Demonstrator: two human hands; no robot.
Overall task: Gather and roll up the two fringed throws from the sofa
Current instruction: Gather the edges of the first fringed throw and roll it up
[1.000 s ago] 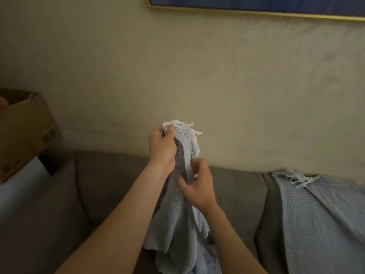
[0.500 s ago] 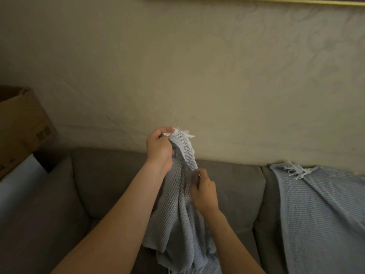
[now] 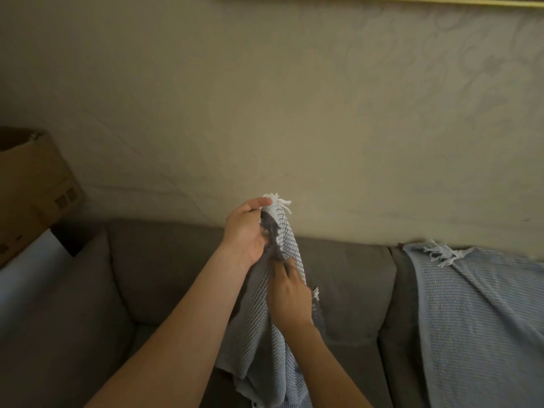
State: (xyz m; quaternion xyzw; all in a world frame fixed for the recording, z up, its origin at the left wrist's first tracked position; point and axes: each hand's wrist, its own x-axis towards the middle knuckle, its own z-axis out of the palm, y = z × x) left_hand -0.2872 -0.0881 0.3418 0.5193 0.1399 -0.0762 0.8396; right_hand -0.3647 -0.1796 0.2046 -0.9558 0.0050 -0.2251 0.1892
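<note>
Fabric of the first throw (image 3: pixel 259 334) hangs gathered into a narrow rope in front of the sofa (image 3: pixel 338 290). Its lower end trails toward the seat and runs out of the bottom of the view. Compared with a second ago, the right hand (image 3: pixel 290 301) sits lower on the cloth. It has slid down from just under the left hand (image 3: pixel 244 231) and now grips the bunched weave below it, fingers curled round it. The left hand keeps the top end pinched, thumb laid over the white fringe (image 3: pixel 278 200) that pokes up past the knuckles. This looks like drawing the throw into a strip, so gathering is under way but no roll is begun.

Behind everything stands the pale wall (image 3: pixel 294 113). The second throw (image 3: pixel 477 319) lies spread over the sofa's right backrest and seat, fringe at its top edge, untouched and well apart from both hands. A cardboard box (image 3: pixel 32 184) sits beyond the sofa's left arm. The gold edge of a picture frame (image 3: pixel 382 0) shows at the top. The likeliest hindrance is the first throw's own loose tail, which could drag or unravel the bundle.
</note>
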